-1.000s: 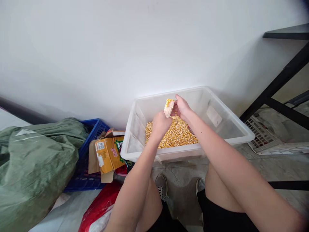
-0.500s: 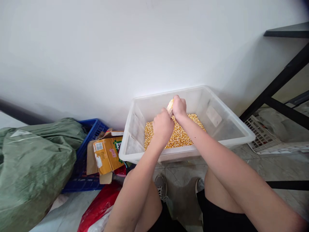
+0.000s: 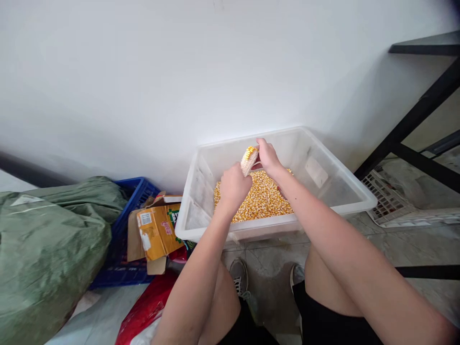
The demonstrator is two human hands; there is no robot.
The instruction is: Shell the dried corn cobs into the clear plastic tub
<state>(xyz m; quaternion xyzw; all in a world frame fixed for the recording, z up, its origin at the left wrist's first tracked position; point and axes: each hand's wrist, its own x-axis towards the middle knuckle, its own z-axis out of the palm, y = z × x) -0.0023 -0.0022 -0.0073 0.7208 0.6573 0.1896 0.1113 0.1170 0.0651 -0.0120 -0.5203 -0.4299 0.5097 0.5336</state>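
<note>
Corn cob (image 3: 247,165), pale and bare on its near side, yellow kernels at its upper end: above loose yellow-and-white corn kernels (image 3: 264,196) in a rectangular, translucent white plastic bin (image 3: 338,209).
Cob's long axis: tilted, rising from the left fist away from the person and slightly rightward.
Left hand (image 3: 235,186): closed around the cob's lower end.
Right hand (image 3: 269,155): half open, just right of the cob's upper end, nearer the yellow kernels there; fingers curved towards it, thumb raised. Whether it touches cannot be told.
Hidden: cob's base, inside the left fist; its far side; some right fingertips; kernels beneath the right forearm.
Cut off: bulky green fabric sack (image 3: 50,254), at the left edge.
</note>
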